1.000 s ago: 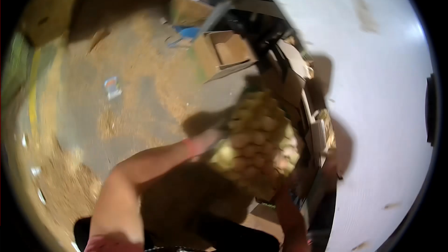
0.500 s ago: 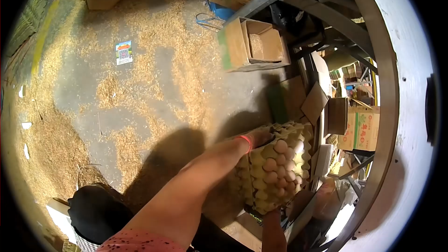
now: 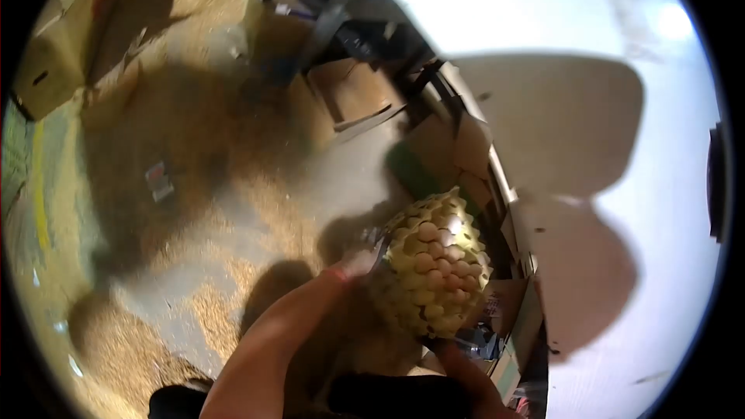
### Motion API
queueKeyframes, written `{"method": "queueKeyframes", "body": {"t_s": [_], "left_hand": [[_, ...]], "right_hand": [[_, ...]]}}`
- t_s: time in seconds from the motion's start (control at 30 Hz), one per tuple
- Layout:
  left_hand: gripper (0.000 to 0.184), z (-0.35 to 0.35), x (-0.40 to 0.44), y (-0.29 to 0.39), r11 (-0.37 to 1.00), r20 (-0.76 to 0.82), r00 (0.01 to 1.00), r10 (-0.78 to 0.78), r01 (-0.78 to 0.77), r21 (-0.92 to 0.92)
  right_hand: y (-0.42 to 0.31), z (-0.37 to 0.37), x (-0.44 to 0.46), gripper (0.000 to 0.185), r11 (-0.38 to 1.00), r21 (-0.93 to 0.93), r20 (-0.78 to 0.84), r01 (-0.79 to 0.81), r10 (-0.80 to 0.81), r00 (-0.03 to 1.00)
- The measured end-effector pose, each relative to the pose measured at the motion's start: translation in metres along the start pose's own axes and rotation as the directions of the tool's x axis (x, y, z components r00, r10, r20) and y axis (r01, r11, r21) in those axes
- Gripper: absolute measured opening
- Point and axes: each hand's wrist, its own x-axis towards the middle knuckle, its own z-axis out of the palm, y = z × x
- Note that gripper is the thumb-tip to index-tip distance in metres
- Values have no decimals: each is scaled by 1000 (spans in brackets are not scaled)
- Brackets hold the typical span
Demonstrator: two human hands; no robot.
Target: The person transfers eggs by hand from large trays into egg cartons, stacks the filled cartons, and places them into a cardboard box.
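A stack of yellowish egg trays with several pinkish-brown eggs on its top tray is held up low in the middle right. My left hand, below a red wristband, grips the left edge of the stack; its fingers are partly blurred. At the near lower edge, my right hand is wrapped against the trays, mostly hidden beneath them. The top tray faces me and looks tilted.
A white tabletop fills the right side. Beside it on the floor stands an open cardboard box, with more cardboard under the table. A larger box is at the upper left. Straw-like bits and a printed card lie on the floor.
Since half a second ago the view has shifted, and the white tabletop covers more of it. The egg trays appear further left and face the camera more. Both hands still hold them.
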Motion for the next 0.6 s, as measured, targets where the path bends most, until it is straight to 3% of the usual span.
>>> {"method": "queueKeyframes", "body": {"t_s": [0.07, 0.1, 0.17, 0.23, 0.27, 0.3, 0.37, 0.4, 0.47, 0.5, 0.6], "left_hand": [[60, -4, 19, -13, 973, -268, 957, 105, -43, 229], [58, -7, 21, -25, 943, -268, 949, 163, -71, 324], [48, -89, -6, -14, 666, -67, 886, 459, -293, 686], [45, -148, -46, 1, 931, -351, 872, 342, -262, 256], [51, -180, -62, 7, 980, -259, 945, 200, -190, 63], [53, -224, -84, 41, 920, -220, 961, -170, 75, -384], [58, -265, -108, 53, 692, -106, 864, -491, 314, -651], [62, -264, -129, 16, 765, -195, 847, -495, 319, -560], [59, -292, -164, -27, 640, -216, 729, -649, 371, -673], [55, -304, -198, -37, 669, -300, 703, -645, 331, -665], [52, -376, -260, 21, 664, -356, 599, -718, 436, -607]], "right_hand": [[-8, 2, -9, 57, 1000, -13, -24, -4, 4, 1000], [-16, 3, -12, 57, 1000, -11, -30, 0, -1, 1000], [-34, 6, -15, 57, 999, -32, -32, -11, 10, 999], [-55, 9, -14, 57, 998, -47, -18, -39, 38, 999], [-65, 9, -14, 57, 997, -58, -8, -57, 56, 998], [-75, 8, -16, 57, 995, -68, -1, -76, 76, 997], [-95, 1, -20, 57, 992, -84, 21, -96, 98, 995], [-106, -3, -26, 57, 991, -91, 34, -103, 107, 994], [-128, -17, -39, 57, 988, -101, 51, -115, 120, 991], [-143, -27, -49, 57, 987, -104, 65, -122, 129, 989], [-172, -58, -75, 57, 983, -113, 93, -142, 153, 984]]}}
